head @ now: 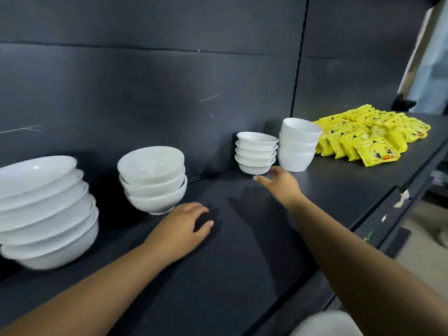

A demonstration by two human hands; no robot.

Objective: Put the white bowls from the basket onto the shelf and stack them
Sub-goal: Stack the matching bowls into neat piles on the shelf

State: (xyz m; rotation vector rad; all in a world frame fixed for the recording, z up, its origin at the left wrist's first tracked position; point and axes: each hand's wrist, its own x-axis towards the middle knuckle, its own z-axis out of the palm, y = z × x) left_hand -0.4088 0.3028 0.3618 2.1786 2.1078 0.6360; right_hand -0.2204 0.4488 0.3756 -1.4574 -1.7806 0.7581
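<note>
Yellow packets (pixel 368 141) — rt of tall bowl stack (pixel 297 151).

Bare forearms — left hand (pixel 180 229) and right hand (pixel 282 184) bare, nails short.

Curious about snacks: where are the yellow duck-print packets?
In the head view, the yellow duck-print packets lie far right on the black shelf, beside a stack of deep white bowls.

There are four stacks of white bowls (pixel 151 180) and one heap of yellow packets (pixel 363 139).
</note>
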